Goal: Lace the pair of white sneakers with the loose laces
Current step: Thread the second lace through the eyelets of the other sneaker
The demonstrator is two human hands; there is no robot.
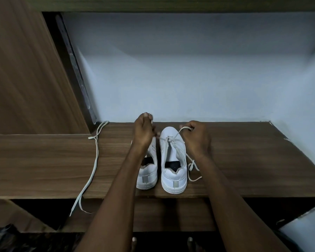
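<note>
Two white sneakers stand side by side on a wooden shelf, heels toward me. The right sneaker has a white lace threaded through its front eyelets. My right hand pinches one end of that lace beyond the toe. My left hand is raised over the left sneaker and pinches the lace's other end at its fingertips. Slack from the lace loops beside the right sneaker's heel. A second loose lace lies on the shelf at the left, its end hanging over the front edge.
A pale wall closes the back of the shelf. A wooden panel rises at the left. A lower shelf board sits below the front edge. My toes show at the bottom of the view.
</note>
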